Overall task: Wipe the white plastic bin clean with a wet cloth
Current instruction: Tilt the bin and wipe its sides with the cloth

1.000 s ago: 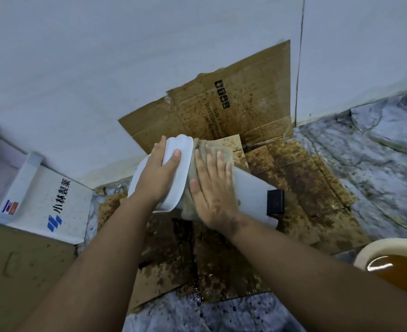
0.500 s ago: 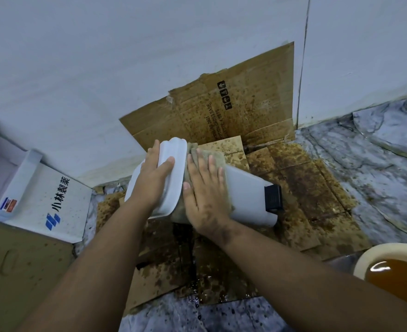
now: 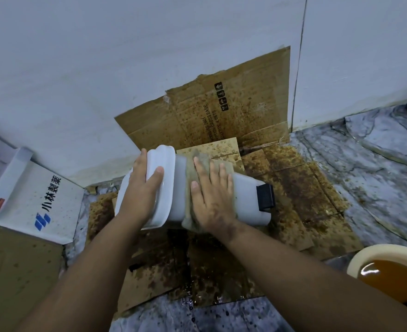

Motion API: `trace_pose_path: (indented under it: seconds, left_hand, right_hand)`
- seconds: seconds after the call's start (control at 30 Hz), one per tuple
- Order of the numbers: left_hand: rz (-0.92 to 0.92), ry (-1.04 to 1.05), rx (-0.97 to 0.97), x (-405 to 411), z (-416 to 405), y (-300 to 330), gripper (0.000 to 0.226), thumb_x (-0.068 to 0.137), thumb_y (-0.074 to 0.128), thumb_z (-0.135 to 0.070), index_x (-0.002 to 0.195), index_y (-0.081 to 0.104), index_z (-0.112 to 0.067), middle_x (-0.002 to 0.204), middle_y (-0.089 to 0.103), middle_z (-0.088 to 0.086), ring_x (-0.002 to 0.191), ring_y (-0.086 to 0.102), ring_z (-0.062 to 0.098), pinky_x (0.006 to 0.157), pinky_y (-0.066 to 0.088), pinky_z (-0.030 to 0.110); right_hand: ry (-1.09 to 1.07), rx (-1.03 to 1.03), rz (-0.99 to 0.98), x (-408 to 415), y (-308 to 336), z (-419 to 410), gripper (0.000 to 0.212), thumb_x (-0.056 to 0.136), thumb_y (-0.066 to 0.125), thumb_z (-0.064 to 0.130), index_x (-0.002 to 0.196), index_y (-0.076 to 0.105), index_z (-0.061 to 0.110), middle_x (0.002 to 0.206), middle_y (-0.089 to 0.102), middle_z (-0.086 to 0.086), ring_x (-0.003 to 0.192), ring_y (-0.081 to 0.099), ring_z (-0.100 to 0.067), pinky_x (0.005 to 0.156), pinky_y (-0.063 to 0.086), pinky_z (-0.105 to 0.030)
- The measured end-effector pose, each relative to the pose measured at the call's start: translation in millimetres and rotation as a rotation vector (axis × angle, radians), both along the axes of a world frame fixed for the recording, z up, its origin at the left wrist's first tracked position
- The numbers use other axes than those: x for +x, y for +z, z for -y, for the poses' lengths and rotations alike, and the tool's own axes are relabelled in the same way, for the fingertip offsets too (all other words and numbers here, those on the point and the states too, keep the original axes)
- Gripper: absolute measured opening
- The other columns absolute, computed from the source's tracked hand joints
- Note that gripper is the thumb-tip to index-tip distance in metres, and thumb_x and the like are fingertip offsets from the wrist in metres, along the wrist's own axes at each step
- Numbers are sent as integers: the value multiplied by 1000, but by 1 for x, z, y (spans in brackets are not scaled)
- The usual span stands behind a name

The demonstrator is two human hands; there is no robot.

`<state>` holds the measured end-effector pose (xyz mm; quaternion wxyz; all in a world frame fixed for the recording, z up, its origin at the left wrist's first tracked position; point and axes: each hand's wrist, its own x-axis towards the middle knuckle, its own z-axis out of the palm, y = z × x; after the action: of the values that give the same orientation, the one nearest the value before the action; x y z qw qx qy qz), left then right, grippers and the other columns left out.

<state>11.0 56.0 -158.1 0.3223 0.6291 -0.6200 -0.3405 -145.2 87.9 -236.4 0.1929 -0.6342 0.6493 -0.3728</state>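
The white plastic bin (image 3: pixel 248 200) lies on its side over wet, stained cardboard, its rim toward the left and its black base piece (image 3: pixel 266 197) at the right. My left hand (image 3: pixel 142 190) grips the bin's white rim (image 3: pixel 164 178), thumb over the top edge. My right hand (image 3: pixel 213 200) lies flat with spread fingers on a grey-green wet cloth (image 3: pixel 190 173) draped over the bin's side. Most of the cloth is hidden under the palm.
Stained cardboard (image 3: pixel 221 111) leans on the white wall and covers the floor below. A white box with blue print (image 3: pixel 37 200) and a brown carton (image 3: pixel 13 271) sit at left. A cream basin of brown water (image 3: pixel 379 259) stands at the lower right on marble floor.
My right hand has slid the cloth to the right along the bin's side, away from the rim. My left hand keeps its hold on the rim.
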Motion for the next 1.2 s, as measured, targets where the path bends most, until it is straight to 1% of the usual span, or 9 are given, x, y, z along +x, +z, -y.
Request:
trace_pose_path:
  seconds: [0.13, 0.27, 0.4, 0.6, 0.7, 0.83, 0.93, 1.1, 1.2]
  left_hand:
    - [15, 19, -18, -1, -4, -1, 82, 88, 42, -63, 160, 11, -39, 169, 13, -10, 154, 18, 18, 124, 17, 51]
    - [67, -49, -55, -12, -17, -2, 92, 82, 39, -74, 161, 10, -38, 170, 12, -11, 154, 15, 15, 125, 14, 48]
    - [78, -27, -55, -11, -16, -2, 85, 89, 41, -70, 161, 11, -38, 170, 13, -10, 154, 15, 14, 125, 14, 46]
    - [-55, 70, 5, 5, 3, 4, 64, 105, 45, -43, 161, 14, -36, 168, 17, -10, 152, 22, 15, 120, 19, 33]
    - [-79, 79, 18, 5, 8, 5, 64, 105, 45, -44, 161, 14, -35, 168, 17, -8, 152, 22, 17, 121, 19, 35]
    - [-45, 85, 12, 1, 11, 2, 67, 104, 45, -49, 161, 12, -37, 169, 15, -7, 152, 22, 20, 124, 18, 46]
    - [-41, 85, 17, 5, 14, 1, 71, 100, 45, -55, 160, 12, -38, 169, 15, -7, 153, 21, 20, 124, 17, 49]
    - [-74, 81, 28, 8, 16, 1, 67, 104, 43, -48, 161, 11, -34, 169, 14, -8, 153, 21, 17, 125, 18, 45]
    - [-47, 27, 42, 9, 18, 3, 70, 103, 44, -51, 161, 10, -34, 169, 13, -8, 154, 17, 15, 125, 14, 43]
  right_hand:
    - [-47, 44, -30, -46, -43, 39, 60, 99, 15, 63, 153, 24, 38, 159, 33, 4, 149, 24, -22, 123, 11, -49]
    - [-204, 401, -143, -93, -62, 64, 43, 102, 28, 44, 137, 44, 25, 138, 53, -5, 120, 52, -36, 99, 37, -50]
    - [-298, 349, 8, -71, -27, 44, 60, 96, 16, 52, 131, 54, 21, 136, 56, -12, 125, 48, -39, 106, 33, -54]
    - [132, -100, -145, 25, 13, 2, 62, 99, 16, 53, 158, 11, 35, 168, 7, 1, 155, -1, -28, 124, -1, -50]
    - [236, -174, -190, -18, -24, 8, 67, 97, 22, 62, 158, 16, 36, 167, 6, 6, 155, -1, -23, 125, 3, -50]
    - [-92, 62, -18, -61, -64, 15, 80, 94, 5, 71, 156, 28, 27, 163, 29, -5, 153, 18, -30, 121, 17, -56]
    - [-201, 102, -26, -30, -41, 14, 72, 97, 7, 62, 157, 24, 26, 164, 26, -3, 152, 19, -32, 123, 13, -54]
    - [251, -172, -163, 21, 10, 9, 63, 99, 25, 45, 159, 11, 31, 168, 6, 5, 155, -1, -23, 125, 2, -47]
    - [251, -222, -218, -7, -11, 15, 66, 97, 27, 58, 157, 12, 37, 167, 7, 6, 155, 2, -24, 125, 5, -49]
